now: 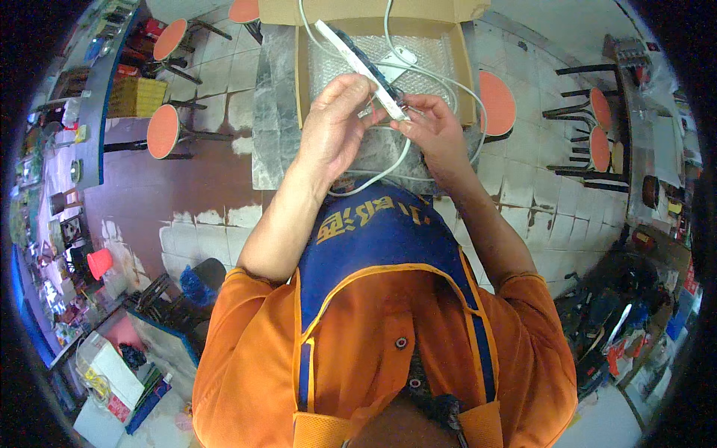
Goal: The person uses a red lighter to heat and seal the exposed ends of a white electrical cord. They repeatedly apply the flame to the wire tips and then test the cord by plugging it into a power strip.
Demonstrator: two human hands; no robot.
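Over the box I hold a long white strip-shaped device (pixel 358 66), tilted, its upper end leaning to the left. Dark blue parts run along one side of it; its exact kind cannot be made out. My left hand (pixel 336 123) is closed around its lower half. My right hand (pixel 435 131) has its fingers pinched at the lower end, where small dark bits, perhaps wires, show; what they grip there is partly hidden. A pale grey cable (pixel 403 158) loops below and around my hands. Behind the device, a small white plate (pixel 397 67) lies on bubble wrap (pixel 328 71).
An open cardboard box (pixel 464 67) lined with bubble wrap sits on a grey stone-like table (pixel 272 142). Orange round stools (pixel 163 132) stand on both sides. A yellow crate (pixel 138 97) and cluttered counters line the left; black items are heaped at lower right.
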